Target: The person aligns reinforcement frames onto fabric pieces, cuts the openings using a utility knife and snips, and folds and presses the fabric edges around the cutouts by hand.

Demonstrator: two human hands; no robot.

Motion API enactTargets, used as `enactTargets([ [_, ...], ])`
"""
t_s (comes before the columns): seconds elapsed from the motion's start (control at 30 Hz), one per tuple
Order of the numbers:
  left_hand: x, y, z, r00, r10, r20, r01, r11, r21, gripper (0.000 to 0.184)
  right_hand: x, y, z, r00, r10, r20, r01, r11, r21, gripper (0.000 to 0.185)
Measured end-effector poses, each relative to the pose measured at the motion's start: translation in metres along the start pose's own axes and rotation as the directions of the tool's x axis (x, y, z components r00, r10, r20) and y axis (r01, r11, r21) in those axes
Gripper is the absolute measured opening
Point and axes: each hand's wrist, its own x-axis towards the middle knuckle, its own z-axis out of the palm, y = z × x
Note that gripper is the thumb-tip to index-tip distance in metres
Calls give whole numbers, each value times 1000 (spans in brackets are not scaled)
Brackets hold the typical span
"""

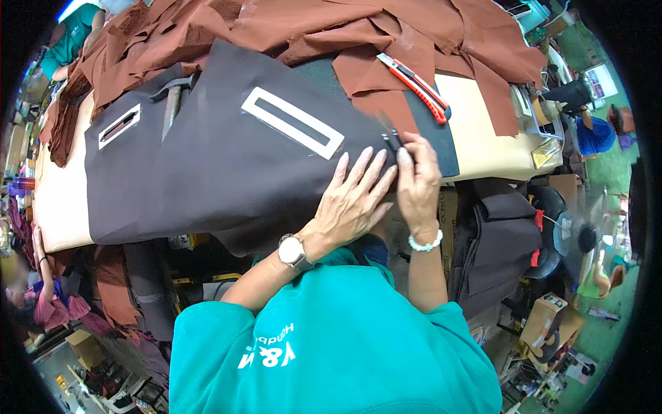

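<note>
Across the table lies a large dark brown sheet (pixel 186 165) with two white-edged rectangular frames on it, one at the left (pixel 119 126) and one at the centre (pixel 293 123). My left hand (pixel 355 196) lies flat on the sheet's right part, fingers spread, holding nothing. Beside it, my right hand (pixel 417 179) has its fingers closed round a small dark-handled tool (pixel 392 140) at the sheet's right edge. The tool's thin tip is blurred. A hammer (pixel 172 103) rests at the upper left, partly hidden by the dark sheet.
Reddish-brown pieces (pixel 296 27) are heaped along the far side. A red box cutter (pixel 417 90) lies beyond my right hand on a dark green mat (pixel 441 148). Folded dark material (pixel 496 234) is at the lower right. Other people are at both sides.
</note>
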Motion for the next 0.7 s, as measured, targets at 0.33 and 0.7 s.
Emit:
enactTargets([
  [0.33, -12, -72, -65, 862, -460, -212, 496, 852, 168, 66, 62, 25, -27, 974, -190, -124, 125, 905, -406, 32],
  [0.7, -25, -88, -62, 813, -548, -197, 582, 776, 244, 85, 103, 20, -20, 989, 46, 139, -18, 980, -198, 33],
])
